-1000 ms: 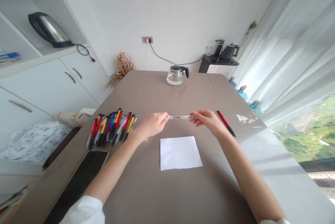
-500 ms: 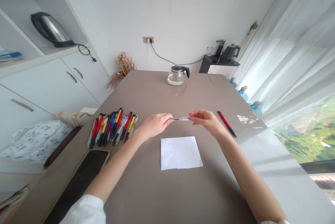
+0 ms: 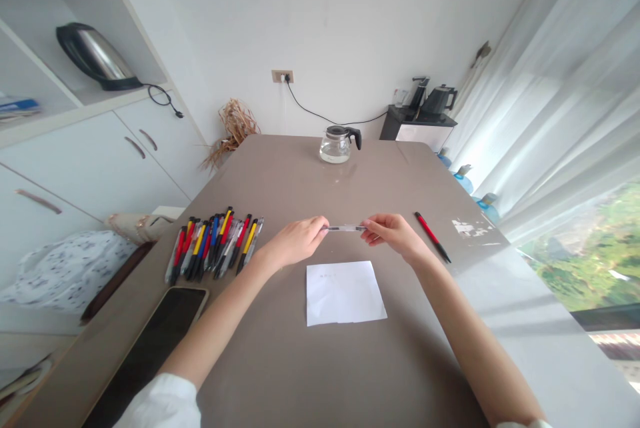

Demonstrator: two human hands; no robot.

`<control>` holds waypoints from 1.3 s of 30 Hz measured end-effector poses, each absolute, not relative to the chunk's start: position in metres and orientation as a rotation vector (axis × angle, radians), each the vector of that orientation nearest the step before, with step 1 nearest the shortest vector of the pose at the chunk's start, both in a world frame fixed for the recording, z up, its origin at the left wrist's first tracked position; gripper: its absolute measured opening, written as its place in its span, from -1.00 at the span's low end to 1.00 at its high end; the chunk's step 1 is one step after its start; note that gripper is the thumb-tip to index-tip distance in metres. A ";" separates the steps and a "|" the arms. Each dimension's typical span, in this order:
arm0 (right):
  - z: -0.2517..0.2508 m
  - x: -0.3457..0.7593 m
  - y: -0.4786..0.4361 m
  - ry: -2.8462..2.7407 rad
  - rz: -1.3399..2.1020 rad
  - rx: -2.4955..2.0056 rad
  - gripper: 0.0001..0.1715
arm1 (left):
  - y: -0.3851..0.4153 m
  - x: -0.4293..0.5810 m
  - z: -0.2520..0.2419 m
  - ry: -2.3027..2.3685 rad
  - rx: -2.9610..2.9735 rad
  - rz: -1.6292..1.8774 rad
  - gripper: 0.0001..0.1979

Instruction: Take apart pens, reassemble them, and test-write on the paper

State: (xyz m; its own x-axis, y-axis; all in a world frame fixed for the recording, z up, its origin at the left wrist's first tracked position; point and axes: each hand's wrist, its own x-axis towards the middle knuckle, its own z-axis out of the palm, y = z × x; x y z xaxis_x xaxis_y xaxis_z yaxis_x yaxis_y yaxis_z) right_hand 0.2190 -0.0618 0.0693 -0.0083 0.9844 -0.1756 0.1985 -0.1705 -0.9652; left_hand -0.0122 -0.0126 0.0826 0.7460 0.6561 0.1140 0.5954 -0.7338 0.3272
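Note:
A clear pen (image 3: 345, 229) is held level above the table, stretched between both hands. My left hand (image 3: 300, 240) is closed on its left end, and my right hand (image 3: 390, 233) pinches its right end. Below the pen lies a white sheet of paper (image 3: 346, 295) with a small faint mark near its top left. To the left of my left hand, several pens (image 3: 215, 245) in red, yellow, blue, black and clear lie in a pile. A single red and black pen (image 3: 433, 237) lies to the right of my right hand.
On the table (image 3: 280, 175), a glass pot (image 3: 335, 147) with a black handle stands toward the far edge. A dark phone-like slab (image 3: 150, 348) lies at the left under my left forearm. Blue water bottles (image 3: 464, 180) stand beyond the right edge.
Both hands stay closed on the clear pen in nearly the same place. The right fingers have shifted very slightly; nothing on the table has moved.

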 end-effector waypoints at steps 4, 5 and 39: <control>0.067 0.220 -0.062 -1.317 1.219 -1.403 -0.64 | -0.012 -0.012 0.082 0.999 2.671 0.308 -0.73; 0.068 0.220 -0.062 -1.322 1.214 -1.388 -0.65 | -0.012 -0.012 0.082 1.002 2.671 0.304 -0.73; 0.066 0.219 -0.061 -1.274 1.221 -1.406 -0.61 | -0.014 -0.011 0.084 0.980 2.689 0.306 -0.73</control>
State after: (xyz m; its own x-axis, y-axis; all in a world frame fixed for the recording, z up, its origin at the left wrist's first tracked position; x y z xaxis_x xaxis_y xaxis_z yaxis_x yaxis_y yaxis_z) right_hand 0.2188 -0.0609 0.0664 0.0013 0.9935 -0.1135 0.1556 -0.1123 -0.9814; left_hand -0.0107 -0.0141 0.0843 0.7498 0.6531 0.1062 0.5978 -0.7374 0.3144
